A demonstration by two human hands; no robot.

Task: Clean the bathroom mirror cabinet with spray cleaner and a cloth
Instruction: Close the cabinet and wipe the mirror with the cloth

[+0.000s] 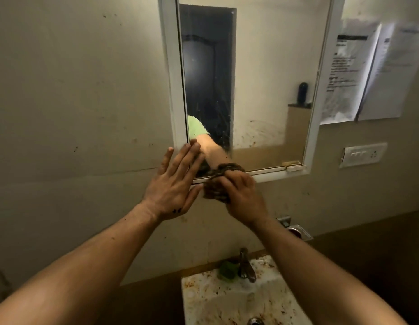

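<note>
The white-framed mirror cabinet [173,90] hangs on the wall straight ahead, its glass [262,78] streaked and smeared. My left hand [174,184] lies flat with fingers spread against the cabinet's lower left corner. My right hand [241,195] grips a dark, bunched cloth [215,186] and presses it against the bottom frame rail just right of that corner. The mirror reflects my arm and a green sleeve. No spray bottle is in view.
A stained white washbasin [227,299] with a metal tap [247,266] sits below my arms; a green object [227,270] lies beside the tap. Papers [372,73] hang on the wall to the right, above a switch plate [363,154]. A metal soap holder [297,231] is fixed lower right.
</note>
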